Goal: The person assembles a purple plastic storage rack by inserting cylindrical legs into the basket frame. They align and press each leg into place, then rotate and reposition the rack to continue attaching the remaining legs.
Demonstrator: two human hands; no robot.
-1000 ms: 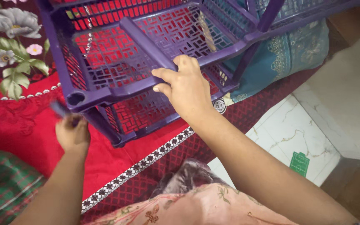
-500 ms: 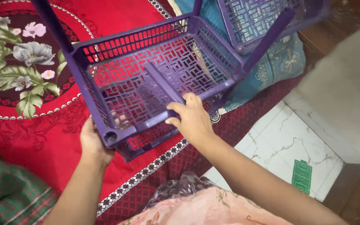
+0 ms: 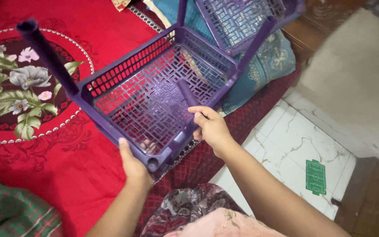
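Head view: purple lattice rack (image 3: 154, 101) at frame centre, tilted over red cloth (image 3: 66, 166); left hand (image 3: 133, 164) clamps near corner; right hand (image 3: 211, 127) grips loose post (image 3: 187, 93); post may slip from socket, rack may tip sideways.

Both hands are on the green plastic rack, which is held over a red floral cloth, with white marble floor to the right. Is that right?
Not quite: the rack is purple, not green, as the head view shows. The rest holds: the left hand grips its near corner, the right hand holds its edge, the red floral cloth lies beneath, and the white marble floor is to the right.
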